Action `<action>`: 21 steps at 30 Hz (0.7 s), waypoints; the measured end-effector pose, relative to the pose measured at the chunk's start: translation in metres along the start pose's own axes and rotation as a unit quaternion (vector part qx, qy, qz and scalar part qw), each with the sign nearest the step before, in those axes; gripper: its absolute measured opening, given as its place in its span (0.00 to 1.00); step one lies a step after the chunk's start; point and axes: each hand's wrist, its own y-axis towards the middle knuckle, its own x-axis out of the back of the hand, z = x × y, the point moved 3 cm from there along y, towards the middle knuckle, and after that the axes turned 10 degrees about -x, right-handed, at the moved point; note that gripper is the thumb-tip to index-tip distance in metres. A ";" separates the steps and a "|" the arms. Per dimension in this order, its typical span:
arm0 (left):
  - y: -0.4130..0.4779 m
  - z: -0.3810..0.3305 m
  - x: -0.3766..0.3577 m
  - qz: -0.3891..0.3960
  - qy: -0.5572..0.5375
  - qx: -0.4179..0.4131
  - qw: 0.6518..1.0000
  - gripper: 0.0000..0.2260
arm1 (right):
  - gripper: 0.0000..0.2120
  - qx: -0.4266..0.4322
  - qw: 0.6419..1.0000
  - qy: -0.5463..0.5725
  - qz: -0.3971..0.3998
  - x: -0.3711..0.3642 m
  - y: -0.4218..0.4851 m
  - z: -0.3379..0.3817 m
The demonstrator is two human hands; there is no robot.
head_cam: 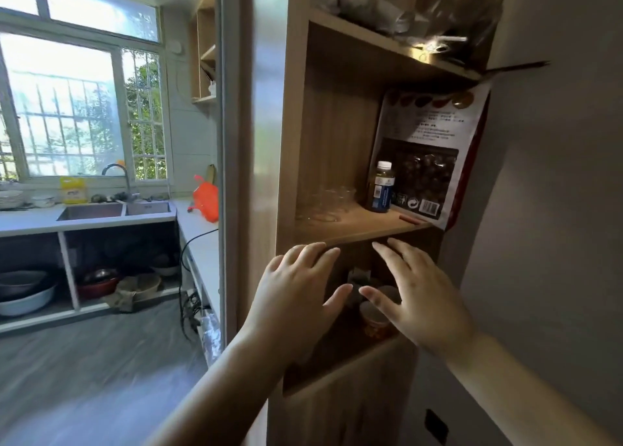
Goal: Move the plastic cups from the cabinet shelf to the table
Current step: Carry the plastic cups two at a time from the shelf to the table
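Note:
Clear plastic cups (328, 203) stand in a group on the left part of the wooden cabinet shelf (357, 228), hard to make out against the wood. My left hand (300, 294) is raised just below the shelf's front edge, fingers spread, holding nothing. My right hand (418, 294) is beside it to the right, also spread and empty, in front of the lower shelf. Both hands are below and in front of the cups, not touching them. The table is not in view.
On the same shelf stand a small bottle (381, 189) and a large snack bag (428, 155). Jars (374, 321) sit on the lower shelf behind my hands. The top shelf holds plastic-wrapped items (387, 10). A kitchen with sink (118, 209) lies to the left.

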 end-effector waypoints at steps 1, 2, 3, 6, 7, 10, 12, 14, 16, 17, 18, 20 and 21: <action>0.006 0.005 -0.008 -0.002 -0.004 0.003 1.000 0.25 | 0.36 0.010 1.000 -0.005 -0.001 -0.005 0.009 -0.003; 0.011 0.009 -0.017 -0.001 -0.008 0.004 1.000 0.25 | 0.36 0.018 1.000 -0.007 -0.002 -0.010 0.018 -0.006; 0.017 0.014 -0.026 0.000 -0.012 0.004 1.000 0.25 | 0.36 0.021 1.000 -0.007 0.001 -0.015 0.028 -0.010; 0.034 0.025 -0.047 0.002 -0.021 0.006 1.000 0.25 | 0.35 0.023 1.000 0.009 0.019 -0.032 0.057 -0.025; 0.039 0.027 -0.053 0.002 -0.024 0.005 1.000 0.24 | 0.35 0.025 0.999 0.016 0.022 -0.037 0.067 -0.030; 0.048 0.034 -0.069 0.002 -0.022 0.003 1.000 0.23 | 0.38 0.032 0.999 0.014 0.033 -0.051 0.096 -0.047; 0.056 0.040 -0.078 0.002 -0.004 0.009 1.000 0.22 | 0.36 0.046 0.998 0.018 0.027 -0.061 0.115 -0.057; 0.069 0.046 -0.084 -0.004 0.024 0.024 0.999 0.21 | 0.34 0.061 0.998 0.030 0.020 -0.071 0.136 -0.067; 0.084 0.050 -0.091 -0.025 0.042 0.037 0.998 0.20 | 0.33 0.088 0.995 0.038 0.012 -0.081 0.159 -0.075; 0.093 0.052 -0.096 -0.034 0.050 0.037 0.998 0.20 | 0.33 0.105 0.994 0.043 0.008 -0.086 0.171 -0.078; 0.101 0.053 -0.101 -0.035 0.059 0.034 0.997 0.21 | 0.33 0.120 0.992 0.051 0.008 -0.091 0.183 -0.082; 0.121 0.058 -0.115 -0.011 0.073 0.045 0.996 0.24 | 0.32 0.137 0.987 0.085 0.014 -0.101 0.207 -0.089; 0.131 0.062 -0.124 0.003 0.076 0.062 0.995 0.25 | 0.31 0.150 0.983 0.105 0.018 -0.105 0.218 -0.092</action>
